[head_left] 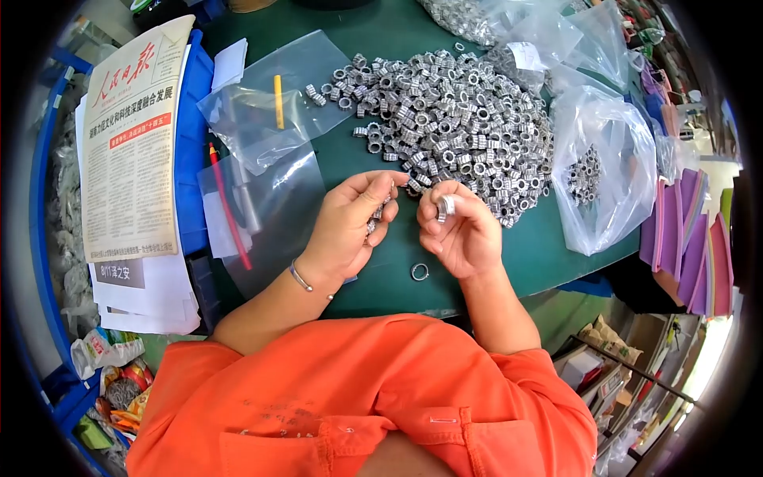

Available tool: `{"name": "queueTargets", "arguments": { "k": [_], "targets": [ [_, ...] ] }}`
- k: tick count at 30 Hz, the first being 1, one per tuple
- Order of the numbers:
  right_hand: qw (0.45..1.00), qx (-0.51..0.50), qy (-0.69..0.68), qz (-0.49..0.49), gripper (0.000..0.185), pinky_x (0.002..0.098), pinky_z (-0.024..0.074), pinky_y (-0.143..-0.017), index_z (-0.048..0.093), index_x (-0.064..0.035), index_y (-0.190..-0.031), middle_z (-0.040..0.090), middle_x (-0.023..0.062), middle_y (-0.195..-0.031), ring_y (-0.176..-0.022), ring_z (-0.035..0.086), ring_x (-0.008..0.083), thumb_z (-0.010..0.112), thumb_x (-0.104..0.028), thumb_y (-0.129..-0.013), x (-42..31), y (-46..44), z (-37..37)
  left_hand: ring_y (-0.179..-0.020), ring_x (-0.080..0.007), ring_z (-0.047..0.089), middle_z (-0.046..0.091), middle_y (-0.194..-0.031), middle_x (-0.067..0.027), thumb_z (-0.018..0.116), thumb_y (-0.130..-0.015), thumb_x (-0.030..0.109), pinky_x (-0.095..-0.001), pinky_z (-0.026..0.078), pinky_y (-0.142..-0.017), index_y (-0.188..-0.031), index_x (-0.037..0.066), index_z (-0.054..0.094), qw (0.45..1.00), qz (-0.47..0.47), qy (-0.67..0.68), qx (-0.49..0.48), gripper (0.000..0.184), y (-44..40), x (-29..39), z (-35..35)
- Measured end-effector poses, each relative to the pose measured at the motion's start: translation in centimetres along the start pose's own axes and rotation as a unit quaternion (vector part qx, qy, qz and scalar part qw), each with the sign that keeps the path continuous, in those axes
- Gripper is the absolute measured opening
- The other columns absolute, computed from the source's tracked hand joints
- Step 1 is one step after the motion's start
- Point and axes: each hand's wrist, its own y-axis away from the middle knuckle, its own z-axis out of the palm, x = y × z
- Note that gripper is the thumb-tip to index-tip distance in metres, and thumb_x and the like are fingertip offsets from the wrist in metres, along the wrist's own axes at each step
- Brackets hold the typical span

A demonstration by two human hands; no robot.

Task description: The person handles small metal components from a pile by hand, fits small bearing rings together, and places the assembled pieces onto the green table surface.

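My left hand (354, 219) is closed around several small metal rings, which show partly between its fingers and thumb. Close beside it, my right hand (461, 230) pinches one silver metal ring (446, 208) between thumb and fingers. A large heap of grey metal rings (469, 119) spreads over the green table just beyond both hands. One thin loose ring (420, 272) lies on the table near the front edge, between my wrists.
Clear plastic bags (270, 103) lie at left with a yellow stick (278, 102) and a red pen (226, 199). A newspaper (131, 151) rests on a blue bin (193, 151). At right, a plastic bag (616, 215) holds more rings, beside purple and pink dividers (683, 238).
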Motion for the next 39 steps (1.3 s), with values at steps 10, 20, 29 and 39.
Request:
{"name": "queueTargets", "arguments": {
  "k": [10,20,29,39],
  "targets": [
    [0.548,0.099,0.740,-0.377,0.012,0.0272,0.0432,-0.054,0.065,-0.0029,-0.086,0.056,0.0079,-0.072,-0.059,0.054,0.0173,0.064,-0.002,-0.074,-4.5,-2.7,1.9,-0.068,-0.0072,0.051,0.056,-0.083,-0.0056,0.054,-0.087,0.011,-0.0137,0.034,-0.040,-0.105,0.000,0.055,1.000,-0.003,0.021,0.001,0.021,0.0,-0.2,-0.3],
    [0.493,0.082,0.774,-0.388,0.010,0.0373,0.0458,-0.055,0.057,-0.0035,-0.082,0.055,0.0099,-0.083,-0.060,0.055,0.0299,0.063,-0.004,-0.074,-3.3,-3.9,2.4,-0.072,-0.0081,0.055,0.059,-0.085,-0.0070,0.055,-0.085,0.006,-0.0137,0.036,-0.041,-0.101,-0.001,0.056,0.999,0.014,0.024,0.015,0.018,0.0,-0.1,-0.5],
    [0.944,0.084,0.315,-0.055,0.018,0.0172,0.0290,-0.038,0.059,0.0040,-0.099,0.058,0.0032,-0.074,-0.044,0.039,0.0037,0.053,-0.007,-0.087,-1.4,-1.5,2.2,-0.062,-0.0047,0.049,0.058,-0.083,-0.0042,0.057,-0.084,0.006,-0.0137,0.033,-0.039,-0.097,-0.001,0.057,1.000,0.017,-0.004,0.006,0.015,0.0,-0.1,-0.5],
    [0.980,0.069,0.188,-0.003,0.019,0.0175,0.0258,-0.037,0.059,0.0046,-0.096,0.059,0.0062,-0.074,-0.041,0.035,0.0034,0.050,-0.011,-0.089,-1.2,-1.2,1.5,-0.061,-0.0037,0.047,0.057,-0.080,-0.0029,0.058,-0.083,0.006,-0.0136,0.032,-0.039,-0.094,0.001,0.057,1.000,0.012,-0.007,0.001,0.012,0.2,0.0,-0.2]
  ]
}}
